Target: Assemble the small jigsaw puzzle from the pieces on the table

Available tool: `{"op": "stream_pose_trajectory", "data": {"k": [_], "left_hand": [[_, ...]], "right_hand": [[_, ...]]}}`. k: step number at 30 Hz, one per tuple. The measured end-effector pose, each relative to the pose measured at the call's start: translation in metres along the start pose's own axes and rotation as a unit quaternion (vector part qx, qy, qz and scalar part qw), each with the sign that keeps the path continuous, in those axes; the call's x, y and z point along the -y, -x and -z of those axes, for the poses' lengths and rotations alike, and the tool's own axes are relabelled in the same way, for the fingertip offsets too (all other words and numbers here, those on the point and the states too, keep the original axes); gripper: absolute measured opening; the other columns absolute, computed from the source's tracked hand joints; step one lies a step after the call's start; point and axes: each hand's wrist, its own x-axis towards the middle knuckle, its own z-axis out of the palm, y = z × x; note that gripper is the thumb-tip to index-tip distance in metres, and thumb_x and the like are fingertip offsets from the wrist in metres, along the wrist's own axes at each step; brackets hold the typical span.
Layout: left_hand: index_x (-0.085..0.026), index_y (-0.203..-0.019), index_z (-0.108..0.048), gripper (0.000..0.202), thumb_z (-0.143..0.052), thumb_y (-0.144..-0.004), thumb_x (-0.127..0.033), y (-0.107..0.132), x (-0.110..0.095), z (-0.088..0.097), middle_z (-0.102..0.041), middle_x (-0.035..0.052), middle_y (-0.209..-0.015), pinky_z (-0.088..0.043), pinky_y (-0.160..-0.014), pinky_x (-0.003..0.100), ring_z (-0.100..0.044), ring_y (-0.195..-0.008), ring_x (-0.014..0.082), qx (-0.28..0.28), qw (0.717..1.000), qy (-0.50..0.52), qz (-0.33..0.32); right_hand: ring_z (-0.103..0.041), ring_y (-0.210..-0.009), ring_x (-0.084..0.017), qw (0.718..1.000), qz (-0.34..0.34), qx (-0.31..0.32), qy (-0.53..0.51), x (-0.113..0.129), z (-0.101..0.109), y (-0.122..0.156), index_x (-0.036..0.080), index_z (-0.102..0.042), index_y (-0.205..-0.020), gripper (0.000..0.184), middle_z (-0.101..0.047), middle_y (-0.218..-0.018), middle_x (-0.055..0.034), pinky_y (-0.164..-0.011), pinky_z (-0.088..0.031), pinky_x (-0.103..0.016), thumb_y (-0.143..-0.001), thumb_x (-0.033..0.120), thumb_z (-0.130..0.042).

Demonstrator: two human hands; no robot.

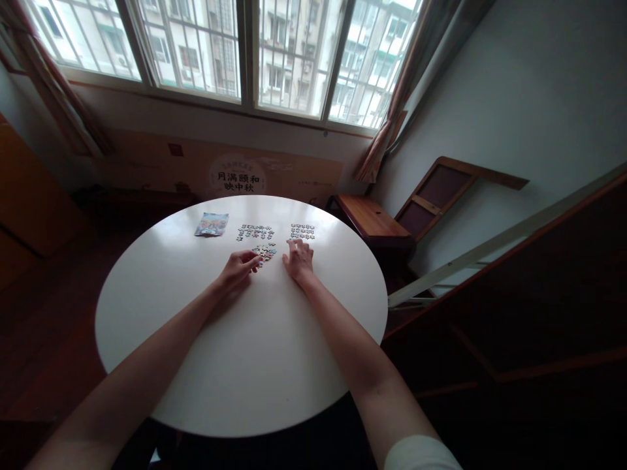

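Small jigsaw puzzle pieces lie on a round white table point(206, 365). My left hand point(238, 266) is at the near left edge of a loose pile of puzzle pieces point(267, 250), its thumb and fingers pinched together on what looks like a single puzzle piece point(260, 264). To the right of the pile, my right hand point(299, 262) rests palm down with fingers bent and thumb apart. Its fingertips reach the near edge of a block of pieces set in neat rows point(302, 230). Another spread group of pieces point(255, 232) lies beyond the pile.
A colourful picture sheet point(212, 224) lies at the far left of the table. Behind the table, a long printed cardboard panel point(294, 175) stands below the barred windows. A wooden chair point(375, 217) is at the back right, and a pale metal rail point(441, 274) slants beside the table.
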Motion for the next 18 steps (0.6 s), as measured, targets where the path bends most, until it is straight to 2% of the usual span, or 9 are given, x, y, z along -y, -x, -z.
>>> {"op": "stream_pose_trajectory", "data": {"k": [3, 7, 13, 18], "left_hand": [[-0.012, -0.075, -0.066, 0.032, -0.069, -0.07, -0.044, 0.001, -0.001, 0.0, -0.06, 0.0021, -0.057, -0.042, -0.047, 0.022, -0.053, -0.049, 0.0106, -0.027, 1.0, 0.006, 0.002], [-0.012, -0.077, -0.067, 0.029, -0.068, -0.07, -0.04, 0.0, 0.0, 0.002, -0.06, 0.0018, -0.058, -0.043, -0.047, 0.022, -0.052, -0.048, 0.01, -0.077, 0.997, 0.014, 0.0], [-0.012, -0.077, -0.066, 0.025, -0.064, -0.07, -0.036, -0.004, 0.002, 0.01, -0.057, 0.0002, -0.056, -0.04, -0.043, 0.021, -0.049, -0.046, 0.0091, -0.172, 0.985, -0.016, 0.0], [-0.012, -0.076, -0.066, 0.024, -0.064, -0.069, -0.035, -0.004, 0.003, 0.012, -0.058, 0.0006, -0.057, -0.04, -0.042, 0.021, -0.049, -0.046, 0.0089, -0.175, 0.984, -0.016, 0.001]], "right_hand": [[-0.047, -0.112, -0.024, 0.999, -0.001, 0.029, -0.043, 0.013, -0.003, 0.002, 0.024, -0.057, -0.12, 0.034, -0.053, -0.122, -0.0079, -0.095, -0.035, -0.037, -0.088, 0.031, -0.05], [-0.052, -0.106, -0.021, 0.995, 0.012, 0.046, -0.083, 0.027, -0.008, 0.012, 0.027, -0.064, -0.111, 0.026, -0.057, -0.115, -0.0043, -0.092, -0.038, -0.033, -0.09, 0.03, -0.047], [-0.05, -0.106, -0.02, 0.993, 0.068, 0.04, -0.092, 0.036, -0.009, 0.027, 0.027, -0.063, -0.113, 0.027, -0.056, -0.115, -0.0052, -0.091, -0.038, -0.031, -0.091, 0.03, -0.05], [-0.046, -0.108, -0.022, 0.988, 0.12, 0.059, -0.073, 0.04, -0.006, 0.035, 0.032, -0.063, -0.116, 0.029, -0.054, -0.117, -0.0046, -0.093, -0.036, -0.036, -0.09, 0.036, -0.052]]}}
